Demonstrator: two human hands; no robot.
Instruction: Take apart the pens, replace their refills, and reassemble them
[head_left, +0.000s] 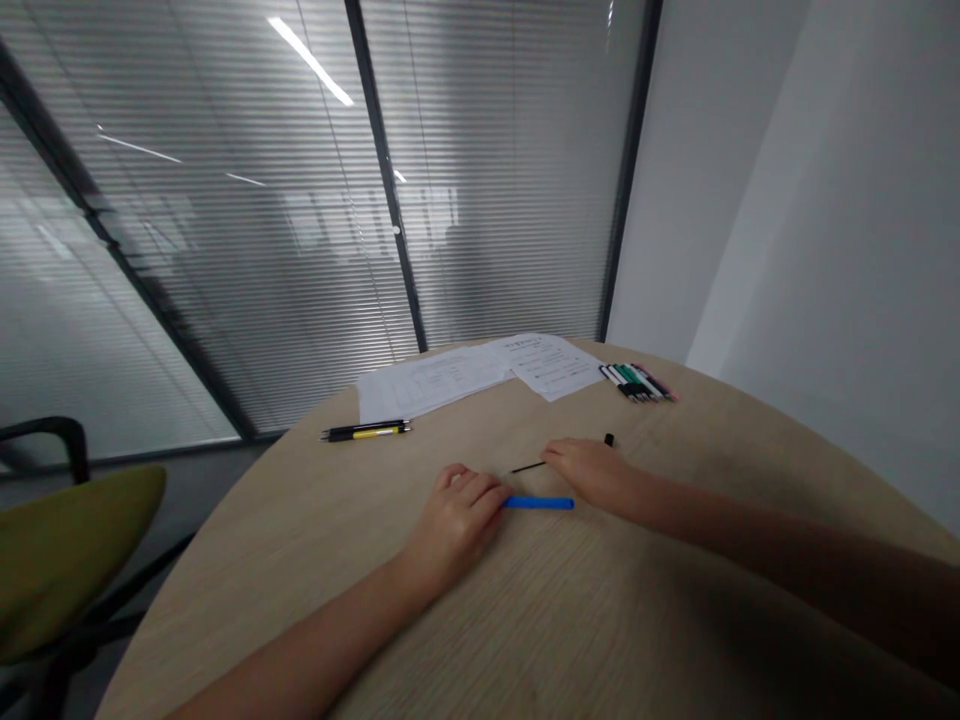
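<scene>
Resting palm-down, left hand [457,525] curled against blue pen barrel [538,503], right hand [589,472] open

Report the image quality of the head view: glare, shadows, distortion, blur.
In the head view, ceiling lights reflect as bright streaks on the glass partition, wide-angle distortion bows the edge of the table, shadow darkens the right forearm, and the printed papers look too soft to read.

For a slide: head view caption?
Left hand touches a blue pen barrel; right hand rests by a thin black refill.
</scene>
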